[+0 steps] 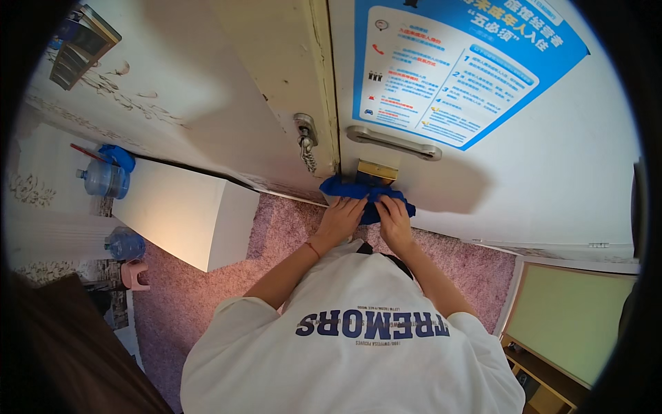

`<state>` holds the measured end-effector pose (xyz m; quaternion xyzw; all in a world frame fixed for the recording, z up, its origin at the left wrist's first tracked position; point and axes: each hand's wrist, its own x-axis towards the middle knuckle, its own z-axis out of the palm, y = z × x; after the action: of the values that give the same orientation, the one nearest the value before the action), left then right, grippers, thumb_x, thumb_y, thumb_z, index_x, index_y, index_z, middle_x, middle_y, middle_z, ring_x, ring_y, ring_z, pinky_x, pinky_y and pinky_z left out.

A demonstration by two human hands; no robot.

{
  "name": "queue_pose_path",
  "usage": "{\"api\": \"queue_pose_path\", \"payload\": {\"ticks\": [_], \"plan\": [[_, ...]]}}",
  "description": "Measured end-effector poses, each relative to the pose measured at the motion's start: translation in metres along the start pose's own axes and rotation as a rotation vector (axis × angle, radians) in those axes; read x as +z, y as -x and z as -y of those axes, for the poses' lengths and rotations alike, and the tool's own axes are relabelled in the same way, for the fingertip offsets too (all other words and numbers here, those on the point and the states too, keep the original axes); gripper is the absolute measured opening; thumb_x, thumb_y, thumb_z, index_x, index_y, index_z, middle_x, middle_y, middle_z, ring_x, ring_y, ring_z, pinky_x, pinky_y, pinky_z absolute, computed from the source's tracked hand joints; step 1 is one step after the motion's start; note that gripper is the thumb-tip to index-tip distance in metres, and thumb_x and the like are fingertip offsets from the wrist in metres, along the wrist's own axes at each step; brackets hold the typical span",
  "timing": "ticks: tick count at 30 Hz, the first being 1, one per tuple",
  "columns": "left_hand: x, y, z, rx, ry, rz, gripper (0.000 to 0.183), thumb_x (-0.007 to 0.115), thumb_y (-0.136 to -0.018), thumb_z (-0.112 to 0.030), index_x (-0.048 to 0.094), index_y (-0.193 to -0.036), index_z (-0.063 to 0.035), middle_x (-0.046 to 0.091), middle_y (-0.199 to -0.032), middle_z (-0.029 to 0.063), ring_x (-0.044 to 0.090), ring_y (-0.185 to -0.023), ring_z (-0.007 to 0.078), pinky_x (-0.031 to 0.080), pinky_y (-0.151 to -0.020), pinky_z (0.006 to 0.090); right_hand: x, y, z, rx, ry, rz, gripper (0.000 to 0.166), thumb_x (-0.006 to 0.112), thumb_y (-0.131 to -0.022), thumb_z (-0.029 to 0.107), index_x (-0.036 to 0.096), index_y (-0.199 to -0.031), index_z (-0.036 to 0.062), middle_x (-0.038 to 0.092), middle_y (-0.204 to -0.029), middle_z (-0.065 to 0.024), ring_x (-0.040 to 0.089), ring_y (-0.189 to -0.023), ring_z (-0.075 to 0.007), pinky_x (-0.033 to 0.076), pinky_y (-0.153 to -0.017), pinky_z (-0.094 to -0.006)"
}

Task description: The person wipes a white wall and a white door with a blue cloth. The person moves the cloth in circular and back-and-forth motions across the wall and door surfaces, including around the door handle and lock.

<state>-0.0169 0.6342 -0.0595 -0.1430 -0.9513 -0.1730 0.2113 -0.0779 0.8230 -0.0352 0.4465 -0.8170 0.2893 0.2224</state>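
Observation:
A bunched blue cloth [371, 209] is held in front of me, just below a brass-coloured lock box [377, 172] on a white door [455, 191]. My left hand [341, 215] grips its left part, fingers bent into the fabric. On the right part, my right hand [394, 215] pinches the cloth between thumb and fingers. The two hands are close together but apart. Above the lock box runs a metal door handle [394, 143]. A metal latch plate with a hanging chain [306, 135] is fixed to the frame on the left.
A blue poster with writing [445, 67] covers the upper door. To the left stand a white cabinet [176, 207] and large water bottles [106, 178], with a pink stool [135, 275] near them. Pink carpet [186, 305] lies below. At lower right is a pale green panel [569, 315] over shelves.

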Motion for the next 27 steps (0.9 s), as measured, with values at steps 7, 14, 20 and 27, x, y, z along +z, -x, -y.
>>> {"api": "queue_pose_path", "payload": {"ticks": [7, 14, 20, 27], "plan": [[-0.041, -0.047, -0.021, -0.026, -0.007, -0.202, 0.041, 0.066, -0.086, -0.014, 0.060, -0.124, -0.0011, 0.064, -0.101, 0.0111, 0.061, -0.095, 0.0269, 0.044, -0.094, 0.0462, -0.030, -0.048, 0.031, 0.050, 0.009, -0.235, 0.035, 0.063, -0.072, -0.006, 0.068, -0.107, -0.0027, 0.060, -0.120, -0.0162, 0.055, -0.102, -0.0366, 0.046, -0.088, -0.0449], [0.007, -0.003, 0.006, 0.033, 0.015, -0.090, 0.042, 0.068, -0.083, -0.014, 0.061, -0.123, -0.0027, 0.063, -0.105, 0.0130, 0.062, -0.098, 0.0279, 0.045, -0.094, 0.0475, -0.005, -0.011, 0.018, 0.094, -0.031, -0.031, 0.036, 0.063, -0.072, -0.008, 0.067, -0.108, -0.0036, 0.057, -0.121, -0.0184, 0.054, -0.103, -0.0390, 0.047, -0.090, -0.0475], [-0.035, -0.038, -0.014, 0.030, 0.023, -0.148, 0.040, 0.066, -0.085, -0.013, 0.056, -0.117, 0.0093, 0.060, -0.109, 0.0235, 0.059, -0.098, 0.0397, 0.043, -0.096, 0.0533, -0.026, -0.043, 0.038, 0.137, -0.056, -0.190, 0.037, 0.063, -0.074, -0.009, 0.067, -0.110, -0.0029, 0.058, -0.121, -0.0184, 0.055, -0.103, -0.0380, 0.046, -0.090, -0.0457], [-0.024, -0.055, -0.007, 0.031, 0.055, -0.240, 0.038, 0.064, -0.085, -0.012, 0.056, -0.114, 0.0117, 0.059, -0.105, 0.0267, 0.057, -0.095, 0.0437, 0.044, -0.091, 0.0569, -0.020, -0.048, 0.026, 0.016, -0.001, -0.275, 0.040, 0.065, -0.071, -0.006, 0.068, -0.111, -0.0032, 0.061, -0.121, -0.0152, 0.057, -0.101, -0.0337, 0.048, -0.088, -0.0412]]}}
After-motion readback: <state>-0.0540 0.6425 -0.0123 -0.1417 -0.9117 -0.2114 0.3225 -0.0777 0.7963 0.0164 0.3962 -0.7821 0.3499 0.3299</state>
